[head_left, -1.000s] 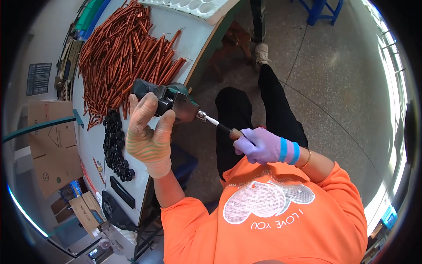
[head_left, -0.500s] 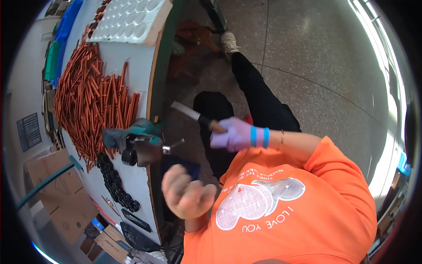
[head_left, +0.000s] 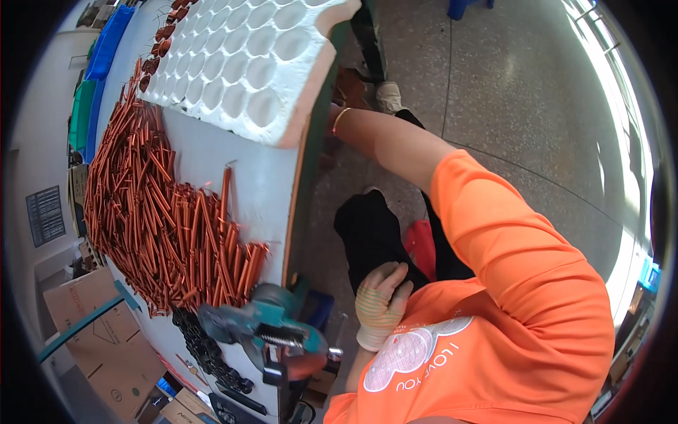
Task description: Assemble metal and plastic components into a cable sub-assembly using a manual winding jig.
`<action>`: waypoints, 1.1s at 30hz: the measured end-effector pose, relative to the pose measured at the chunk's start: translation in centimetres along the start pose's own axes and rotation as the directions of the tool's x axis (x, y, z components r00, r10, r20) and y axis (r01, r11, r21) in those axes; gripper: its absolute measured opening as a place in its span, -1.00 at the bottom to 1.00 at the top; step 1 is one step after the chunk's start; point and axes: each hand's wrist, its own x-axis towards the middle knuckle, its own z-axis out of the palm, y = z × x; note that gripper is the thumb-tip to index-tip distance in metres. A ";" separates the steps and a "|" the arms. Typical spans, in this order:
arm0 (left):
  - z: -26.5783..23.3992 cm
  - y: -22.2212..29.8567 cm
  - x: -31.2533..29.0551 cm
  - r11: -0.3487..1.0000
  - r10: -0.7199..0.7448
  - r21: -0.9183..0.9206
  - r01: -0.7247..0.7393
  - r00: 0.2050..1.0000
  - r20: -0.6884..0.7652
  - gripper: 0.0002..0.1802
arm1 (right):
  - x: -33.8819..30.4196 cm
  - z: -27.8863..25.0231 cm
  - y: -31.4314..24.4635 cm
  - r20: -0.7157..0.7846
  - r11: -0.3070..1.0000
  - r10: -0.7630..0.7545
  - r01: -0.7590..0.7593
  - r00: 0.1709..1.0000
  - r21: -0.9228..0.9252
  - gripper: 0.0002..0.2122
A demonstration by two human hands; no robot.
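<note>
The left hand [head_left: 381, 302], gloved, is half curled over the lap, apparently empty, having come away from the green bench-mounted machine [head_left: 270, 305] on its left. The right hand [head_left: 332, 118] has swung forward beside the bench [head_left: 263, 194], mostly hidden; I cannot tell its grip, and its wooden-handled tool is out of sight, so work at the machine seems paused. Left of it sits the foam tray [head_left: 300, 106]; copper-coloured rods [head_left: 159, 219] lie farther left.

Tabletop: bare pale-grey surface [head_left: 258, 187] is lying open between white pitted foam tray [head_left: 296, 78] and heaped copper-coloured rods [head_left: 155, 219].
Table edge: teal-green metal bench machine [head_left: 272, 314] is overhanging, blocking passage.
</note>
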 end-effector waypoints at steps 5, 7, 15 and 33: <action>-0.6 -1.7 1.5 0.992 -0.122 0.032 0.122 0.993 0.003 -0.64 | 3.5 4.6 1.4 -0.113 0.997 -0.074 0.078 0.991 0.030 -0.67; -0.4 -2.4 1.8 0.994 -0.101 0.042 0.102 0.994 -0.033 -0.63 | 3.4 5.1 1.6 -0.159 0.993 -0.105 0.112 0.982 0.033 -0.69; 1.2 -5.6 4.4 0.967 -0.164 0.167 0.193 0.971 -0.174 -0.16 | -8.8 -4.1 -0.8 0.106 0.968 -0.178 0.194 0.978 -0.161 -0.77; 7.4 4.6 3.6 0.987 0.138 -0.040 -0.158 0.942 -0.306 -0.39 | -29.2 -23.4 -14.8 -0.061 0.366 0.278 -0.047 0.959 0.929 -0.58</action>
